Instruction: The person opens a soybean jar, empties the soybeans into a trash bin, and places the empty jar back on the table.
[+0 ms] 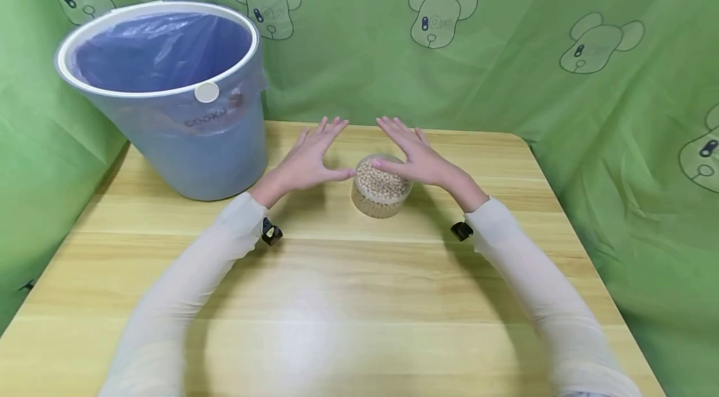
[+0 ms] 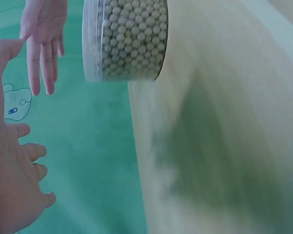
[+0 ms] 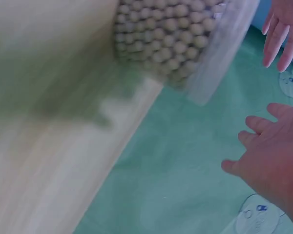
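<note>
A clear round jar [image 1: 381,188] full of small beige beads or beans stands upright on the wooden table, its white rim facing up. My left hand [image 1: 308,160] hovers to the left of it, fingers spread forward and thumb pointing at the jar's rim. On the other side my right hand [image 1: 415,156] mirrors it, its thumb overlapping the jar's top in the head view. In the left wrist view a gap shows between the jar [image 2: 132,41] and the left hand [image 2: 14,170]. The right wrist view likewise has the right hand [image 3: 273,156] apart from the jar [image 3: 166,44].
A tall blue bin [image 1: 196,153] with a white rim and a plastic liner stands at the table's back left. Green cloth [image 1: 359,78] printed with bear heads hangs behind and at the sides. The wooden table [image 1: 365,297] stretches toward me under both forearms.
</note>
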The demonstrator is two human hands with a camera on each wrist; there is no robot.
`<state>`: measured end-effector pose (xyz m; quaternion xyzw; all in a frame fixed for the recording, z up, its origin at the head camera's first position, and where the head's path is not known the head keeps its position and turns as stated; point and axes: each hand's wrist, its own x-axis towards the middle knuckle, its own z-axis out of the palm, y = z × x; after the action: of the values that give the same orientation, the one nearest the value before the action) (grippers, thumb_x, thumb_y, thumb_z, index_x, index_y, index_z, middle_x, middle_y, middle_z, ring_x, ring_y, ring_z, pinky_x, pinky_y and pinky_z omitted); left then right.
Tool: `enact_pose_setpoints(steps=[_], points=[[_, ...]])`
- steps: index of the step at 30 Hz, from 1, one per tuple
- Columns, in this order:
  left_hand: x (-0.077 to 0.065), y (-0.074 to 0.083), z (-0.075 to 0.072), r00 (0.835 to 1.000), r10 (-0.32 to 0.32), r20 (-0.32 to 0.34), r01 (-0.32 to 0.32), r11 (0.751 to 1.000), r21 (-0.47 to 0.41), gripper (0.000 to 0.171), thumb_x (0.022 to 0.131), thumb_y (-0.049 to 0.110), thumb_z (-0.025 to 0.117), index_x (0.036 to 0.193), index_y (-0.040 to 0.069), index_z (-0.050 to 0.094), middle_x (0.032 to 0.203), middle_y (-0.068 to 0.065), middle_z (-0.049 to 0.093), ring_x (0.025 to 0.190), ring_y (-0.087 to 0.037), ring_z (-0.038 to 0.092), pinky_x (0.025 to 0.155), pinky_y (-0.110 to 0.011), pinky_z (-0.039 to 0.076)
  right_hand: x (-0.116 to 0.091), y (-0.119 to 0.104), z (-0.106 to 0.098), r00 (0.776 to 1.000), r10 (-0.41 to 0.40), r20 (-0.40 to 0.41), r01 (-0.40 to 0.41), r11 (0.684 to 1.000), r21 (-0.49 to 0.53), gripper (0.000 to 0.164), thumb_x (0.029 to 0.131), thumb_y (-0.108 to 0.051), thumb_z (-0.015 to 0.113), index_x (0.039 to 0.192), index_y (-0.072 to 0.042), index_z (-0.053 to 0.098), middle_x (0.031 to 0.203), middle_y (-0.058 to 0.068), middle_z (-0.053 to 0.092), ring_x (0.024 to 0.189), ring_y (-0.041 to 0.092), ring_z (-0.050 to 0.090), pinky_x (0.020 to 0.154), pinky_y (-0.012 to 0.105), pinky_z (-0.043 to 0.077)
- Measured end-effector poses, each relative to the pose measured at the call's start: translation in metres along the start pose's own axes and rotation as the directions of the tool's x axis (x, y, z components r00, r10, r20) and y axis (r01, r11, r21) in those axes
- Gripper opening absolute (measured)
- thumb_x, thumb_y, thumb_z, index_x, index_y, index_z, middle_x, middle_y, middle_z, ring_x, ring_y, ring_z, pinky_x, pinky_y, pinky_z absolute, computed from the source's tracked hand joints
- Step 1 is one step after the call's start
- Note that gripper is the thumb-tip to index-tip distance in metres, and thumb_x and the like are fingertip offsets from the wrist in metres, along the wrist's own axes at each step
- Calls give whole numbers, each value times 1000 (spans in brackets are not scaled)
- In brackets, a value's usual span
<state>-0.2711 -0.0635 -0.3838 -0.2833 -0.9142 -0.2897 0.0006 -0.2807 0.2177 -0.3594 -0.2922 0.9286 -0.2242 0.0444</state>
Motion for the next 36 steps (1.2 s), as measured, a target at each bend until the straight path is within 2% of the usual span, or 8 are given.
enact_pose_setpoints(steps=[5, 8, 13, 18, 22, 30, 33, 36], points=[[3, 0, 19, 1000, -13, 28, 19, 980, -197, 114, 80, 56, 80, 165, 26, 10, 172, -2, 11, 160, -28, 3, 126, -56, 2, -12, 17, 5, 999, 12, 34, -18, 987, 157, 101, 89, -49, 74, 164, -32, 9, 172, 1, 8, 160, 32, 7, 123, 66, 8], [5, 0, 30, 999, -11, 45, 25, 946, -324, 119, 76, 48, 86, 165, 26, 11, 172, -2, 14, 160, -28, 11, 126, -57, 12, -19, 27, 10, 998, 30, 59, -44, 968, 248, 103, 87, -41, 78, 164, -31, 11, 172, 1, 12, 159, 32, 13, 122, 66, 15], [7, 0, 41, 999, -12, 52, 35, 886, -462, 125, 70, 37, 94, 164, 27, 13, 171, -2, 20, 158, -27, 22, 124, -56, 21, -25, 41, 13, 995, 25, 99, -61, 921, 385, 105, 85, -29, 82, 164, -28, 14, 171, 3, 18, 159, 30, 16, 122, 67, 14], [9, 2, 51, 997, -15, 75, 52, 858, -511, 127, 66, 33, 97, 164, 28, 16, 170, -1, 21, 158, -25, 21, 125, -53, 19, -27, 50, 15, 988, -24, 151, -56, 863, 503, 111, 81, -14, 85, 165, -22, 12, 171, 8, 19, 158, 31, 17, 123, 64, 14], [11, 3, 60, 994, -3, 106, 59, 845, -531, 130, 64, 30, 98, 164, 25, 15, 171, -3, 20, 157, -26, 21, 126, -52, 16, -28, 55, 20, 982, -52, 184, -60, 831, 553, 117, 77, -7, 87, 165, -16, 9, 169, 15, 21, 157, 35, 20, 123, 63, 17], [15, 3, 75, 993, 11, 117, 59, 811, -581, 134, 60, 21, 100, 164, 17, 16, 164, -7, 34, 152, -26, 33, 126, -49, 18, -30, 62, 31, 967, -30, 253, -144, 754, 641, 121, 74, 1, 87, 165, -18, 9, 167, 15, 26, 151, 36, 31, 122, 55, 25], [16, 2, 78, 992, -3, 123, 75, 809, -584, 133, 59, 19, 100, 163, 15, 17, 163, -8, 36, 150, -26, 36, 126, -47, 21, -30, 64, 34, 964, -17, 265, -164, 746, 645, 119, 73, 1, 88, 164, -16, 13, 164, 15, 30, 148, 35, 36, 121, 49, 32], [17, 2, 79, 992, -35, 121, 99, 808, -580, 132, 58, 21, 101, 162, 16, 20, 161, -9, 39, 147, -25, 41, 125, -45, 25, -29, 63, 34, 968, -14, 250, -153, 759, 633, 113, 72, -1, 89, 161, -12, 20, 160, 17, 36, 145, 34, 40, 118, 45, 37]])
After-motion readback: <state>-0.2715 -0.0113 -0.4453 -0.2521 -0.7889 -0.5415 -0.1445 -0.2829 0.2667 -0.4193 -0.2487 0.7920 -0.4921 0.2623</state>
